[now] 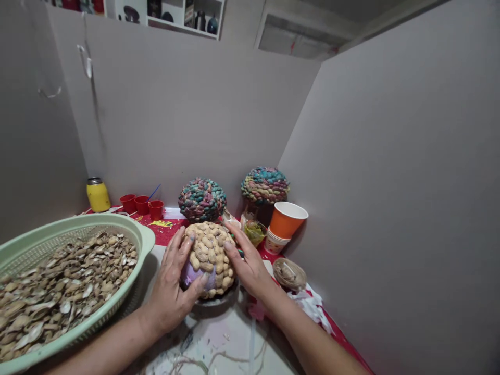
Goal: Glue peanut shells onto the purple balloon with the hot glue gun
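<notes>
A ball covered in peanut shells (209, 247) sits on a dark, shallow dish (216, 300) in front of me. On its near left side a patch of smooth purple surface (194, 275) shows between the shells. My left hand (170, 289) cups the ball's left side, thumb across the purple patch. Resting on the upper right side is my right hand (250, 263), its fingers curving over the shells toward the back. To the left, a pale green oval colander (147, 240) holds many loose shell halves (78, 284).
Two painted shell-covered domes (202, 199) stand behind, the other dome (265, 185) farther right. Orange paper cups (288, 219) and a twine coil (289, 274) lie rightward. Red cups (156, 210) and a yellow bottle (98, 195) stand back left. Grey partitions (187, 104) enclose the table.
</notes>
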Motion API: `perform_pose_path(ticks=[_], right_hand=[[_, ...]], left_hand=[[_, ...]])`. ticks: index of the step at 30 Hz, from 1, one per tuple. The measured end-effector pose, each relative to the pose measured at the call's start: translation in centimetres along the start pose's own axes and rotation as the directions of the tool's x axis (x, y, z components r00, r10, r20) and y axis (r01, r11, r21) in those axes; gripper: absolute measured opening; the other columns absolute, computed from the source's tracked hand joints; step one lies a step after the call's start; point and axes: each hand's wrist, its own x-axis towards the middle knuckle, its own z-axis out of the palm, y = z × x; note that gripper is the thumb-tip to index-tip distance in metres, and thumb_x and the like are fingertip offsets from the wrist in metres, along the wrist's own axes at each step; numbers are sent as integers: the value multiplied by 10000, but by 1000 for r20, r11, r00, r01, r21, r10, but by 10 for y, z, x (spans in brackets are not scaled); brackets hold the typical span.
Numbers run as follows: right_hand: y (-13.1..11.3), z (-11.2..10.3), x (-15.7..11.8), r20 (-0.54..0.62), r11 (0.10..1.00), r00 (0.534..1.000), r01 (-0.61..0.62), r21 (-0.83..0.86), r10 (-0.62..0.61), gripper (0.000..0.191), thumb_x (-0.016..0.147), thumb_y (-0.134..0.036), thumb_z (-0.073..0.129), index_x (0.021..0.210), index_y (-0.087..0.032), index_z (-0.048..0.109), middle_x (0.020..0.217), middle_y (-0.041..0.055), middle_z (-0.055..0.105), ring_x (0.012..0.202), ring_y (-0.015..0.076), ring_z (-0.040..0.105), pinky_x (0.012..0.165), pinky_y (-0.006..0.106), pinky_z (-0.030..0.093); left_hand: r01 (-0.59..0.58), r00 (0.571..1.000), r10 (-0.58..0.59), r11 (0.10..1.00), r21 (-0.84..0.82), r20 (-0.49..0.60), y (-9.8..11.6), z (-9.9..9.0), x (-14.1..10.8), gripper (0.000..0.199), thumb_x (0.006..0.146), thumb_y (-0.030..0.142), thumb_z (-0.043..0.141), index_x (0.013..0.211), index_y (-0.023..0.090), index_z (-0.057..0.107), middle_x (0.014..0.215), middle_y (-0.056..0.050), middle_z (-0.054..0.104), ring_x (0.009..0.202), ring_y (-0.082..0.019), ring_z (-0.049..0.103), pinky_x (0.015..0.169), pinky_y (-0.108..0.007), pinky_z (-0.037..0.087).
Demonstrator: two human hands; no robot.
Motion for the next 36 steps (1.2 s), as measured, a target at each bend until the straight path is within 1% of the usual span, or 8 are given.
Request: perform_pose_path(ticks=[3, 9, 14, 22, 28, 36], right_hand=[[-2, 3, 1, 46, 999, 999, -16, 31, 14, 545, 1001, -533, 374, 1411, -180, 435, 1456, 111, 401, 1359, 254, 337, 1148, 451, 262], [-6, 2, 2, 26, 999, 1000, 6, 53, -7, 541, 987, -541, 396, 1381, -179, 472, 1419, 110, 443, 1330, 256, 378, 1139, 434, 285], [-4, 2, 4, 15, 998, 999, 34, 58, -35, 503, 982, -506, 412, 1350, -174, 495, 1391, 117, 466, 1308, 259, 398, 1122, 438, 307], [-2, 4, 3, 11, 996, 998, 58, 64, -59, 452, 980, -464, 428, 1329, -187, 504, 1362, 112, 487, 1284, 262, 416, 1103, 453, 322], [-1, 4, 3, 10, 996, 998, 61, 68, -62, 439, 983, -470, 431, 1320, -200, 512, 1356, 101, 493, 1283, 261, 419, 1101, 440, 327], [-4, 3, 3, 8, 996, 997, 70, 63, -71, 436, 978, -452, 438, 1322, -192, 501, 1349, 100, 494, 1272, 257, 423, 1096, 435, 326]], left_hand=[[-35, 999, 35, 999, 31, 13, 0, -1, 2, 656, 915, 293, 542, 1495, 328, 236, 1609, -98, 188, 1466, -291, 195, 1147, -569, 247], [-39, 999, 39, 998, 50, 4, 2, -2, 4, 614, 930, 248, 520, 1478, 349, 262, 1594, -74, 246, 1449, -262, 251, 1156, -543, 257], [-63, 998, 65, 997, 54, -25, 1, -1, 3, 603, 925, 226, 524, 1466, 347, 287, 1575, -69, 287, 1433, -263, 290, 1151, -533, 283], [-34, 999, 35, 997, 62, -19, -5, 2, 2, 586, 925, 241, 535, 1454, 341, 303, 1573, -78, 291, 1437, -270, 281, 1145, -551, 288], [-44, 999, 45, 997, 63, -21, -5, 3, 2, 585, 932, 244, 527, 1458, 345, 292, 1568, -78, 296, 1435, -260, 281, 1147, -545, 289], [-40, 999, 41, 998, 50, -9, -6, 2, 2, 575, 933, 250, 515, 1460, 326, 299, 1571, -96, 285, 1437, -278, 275, 1143, -557, 284]])
